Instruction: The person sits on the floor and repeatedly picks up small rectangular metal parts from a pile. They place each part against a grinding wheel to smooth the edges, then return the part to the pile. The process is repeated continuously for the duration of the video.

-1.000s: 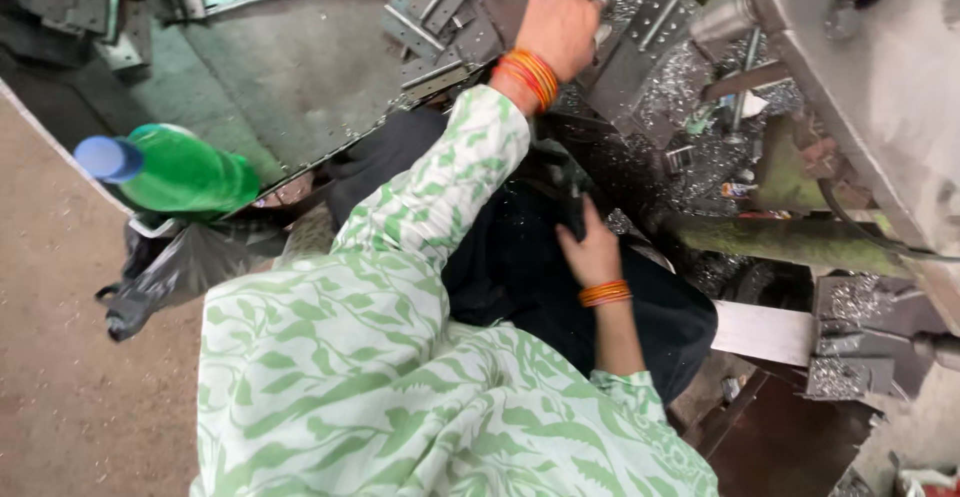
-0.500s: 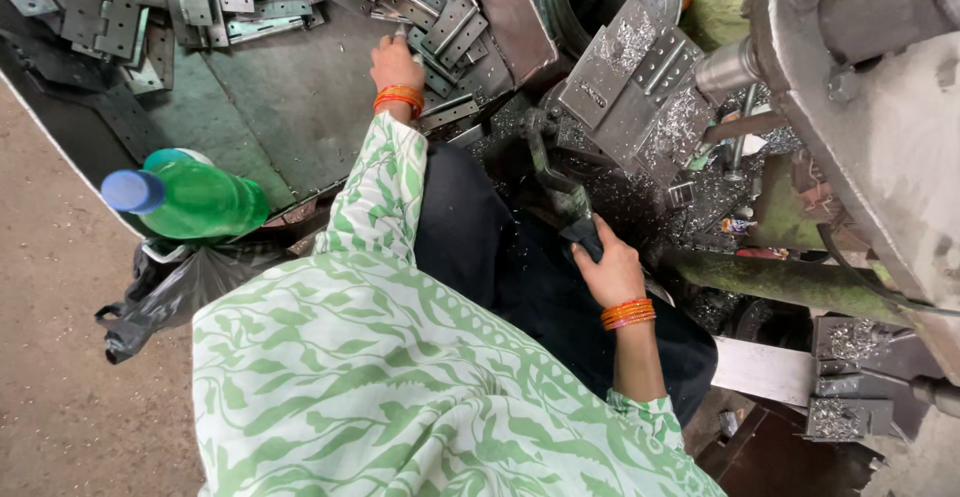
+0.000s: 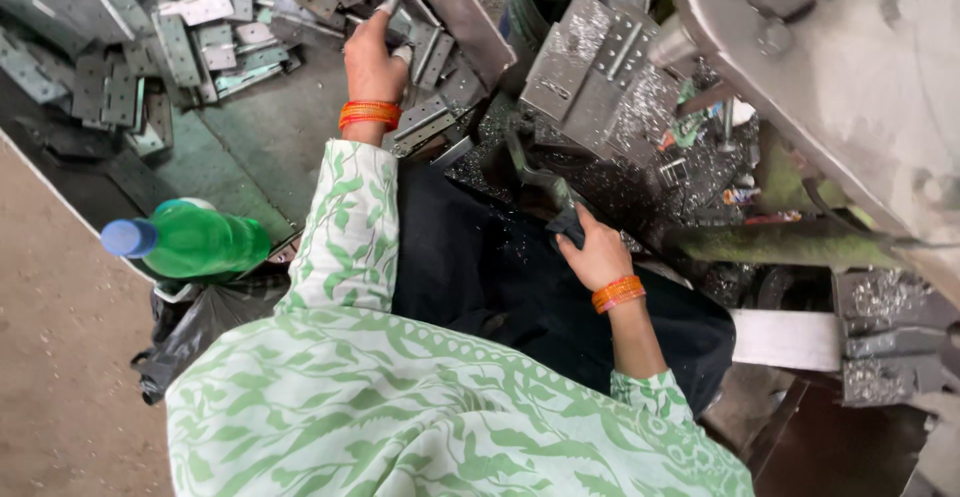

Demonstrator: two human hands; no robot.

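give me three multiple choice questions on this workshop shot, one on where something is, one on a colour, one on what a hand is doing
1. Where does the green bottle lie?
A. By the person's left side, beside the black bag
B. Inside the metal bucket
C. On the grey metal block

2. What colour is the bottle's cap?
A. Red
B. Blue
C. White

3. What is the right hand doing?
A. Resting open on the floor
B. Holding the bottle
C. Gripping the dark handle of a lever near the grey metal block

Answers:
1. A, it lies on its side left of the green patterned sleeve, just above the bag.
2. B, the cap at its end is plainly blue.
3. C, the fingers are closed round the handle, while the left hand reaches into the flat metal pieces and holds one.
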